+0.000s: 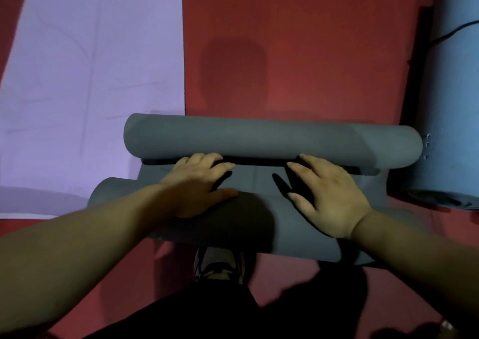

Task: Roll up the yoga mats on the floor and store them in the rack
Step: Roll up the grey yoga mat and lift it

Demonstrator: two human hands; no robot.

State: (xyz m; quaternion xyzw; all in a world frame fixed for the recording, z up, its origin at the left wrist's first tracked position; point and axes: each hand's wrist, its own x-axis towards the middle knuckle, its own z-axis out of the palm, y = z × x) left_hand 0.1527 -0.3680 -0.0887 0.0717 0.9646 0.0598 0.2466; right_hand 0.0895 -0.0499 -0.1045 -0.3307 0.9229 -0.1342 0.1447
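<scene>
The left hand and right hand press open-palmed on the grey mat, gripping nothing, probably to keep its roll tight.

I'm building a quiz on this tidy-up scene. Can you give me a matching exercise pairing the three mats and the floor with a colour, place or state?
Things:
1. grey mat
2. lavender mat
3. blue mat
4. floor

Descriptions:
A. fully rolled, at the right edge
B. red
C. spread flat, unrolled
D. under the left hand and right hand

Pairs: 1-D, 2-C, 3-A, 4-B
</scene>
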